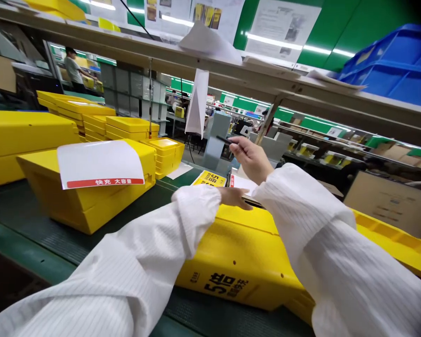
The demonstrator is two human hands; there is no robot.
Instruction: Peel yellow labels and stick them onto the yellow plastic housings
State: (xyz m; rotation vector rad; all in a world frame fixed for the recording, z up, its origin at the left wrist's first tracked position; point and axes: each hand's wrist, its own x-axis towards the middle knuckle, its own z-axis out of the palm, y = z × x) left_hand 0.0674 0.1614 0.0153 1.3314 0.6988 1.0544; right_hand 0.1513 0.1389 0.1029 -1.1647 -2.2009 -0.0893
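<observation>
My right hand (251,159) grips a black pen (225,139) between its fingers, raised above a sheet of white paper (243,184). My left hand (234,196) lies flat with its fingers out, touching the edge of that paper or a board under it. The paper rests on a large yellow plastic crate (238,262) printed with black characters. A yellow printed card (209,179) lies just beyond my left hand. Both my sleeves are white and striped.
A green conveyor belt (73,238) carries a second yellow crate (87,201) with a white red-striped label. Stacked yellow crates (126,128) stand behind it. A shelf (231,70) with blue bins (386,63) runs overhead, and a person (73,70) stands far back.
</observation>
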